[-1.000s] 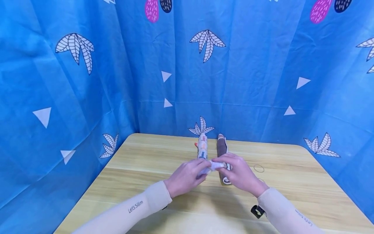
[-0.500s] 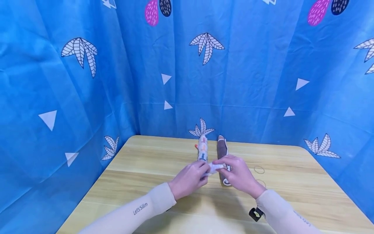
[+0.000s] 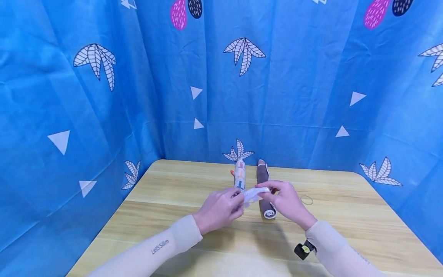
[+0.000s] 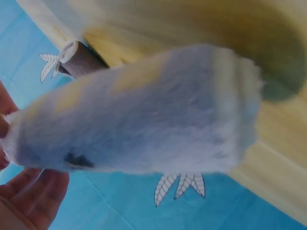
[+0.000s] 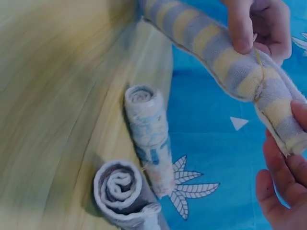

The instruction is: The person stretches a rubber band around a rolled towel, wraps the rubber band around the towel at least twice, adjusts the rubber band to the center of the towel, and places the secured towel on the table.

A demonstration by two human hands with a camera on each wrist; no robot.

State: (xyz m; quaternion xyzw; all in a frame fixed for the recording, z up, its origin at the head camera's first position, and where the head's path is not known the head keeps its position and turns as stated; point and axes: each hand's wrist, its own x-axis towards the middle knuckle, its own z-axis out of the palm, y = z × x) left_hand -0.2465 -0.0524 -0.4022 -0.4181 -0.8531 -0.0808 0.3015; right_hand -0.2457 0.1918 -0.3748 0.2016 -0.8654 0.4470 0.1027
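A towel roll with grey-blue and yellow stripes (image 5: 220, 55) is held in the air between both hands, pale in the head view. My left hand (image 3: 221, 207) grips it with curled fingers on the left. Thumb and fingers of my right hand (image 3: 285, 202) pinch its other end. A thin rubber band (image 5: 261, 79) circles the roll between the hands in the right wrist view. Close up, the roll fills much of the left wrist view. Behind the hands lie a patterned towel roll (image 3: 240, 175) and a brown towel roll (image 3: 263, 175), side by side.
A loose rubber band (image 3: 306, 200) lies on the wooden table (image 3: 166, 215) beyond the right wrist. Something orange (image 3: 232, 172) shows beside the patterned roll. A blue printed curtain (image 3: 214, 96) hangs along the table's back and sides.
The right hand and the held end have shifted slightly right and up, uncovering more of the brown roll's near end. A second loose band by the right wrist is no longer visible.
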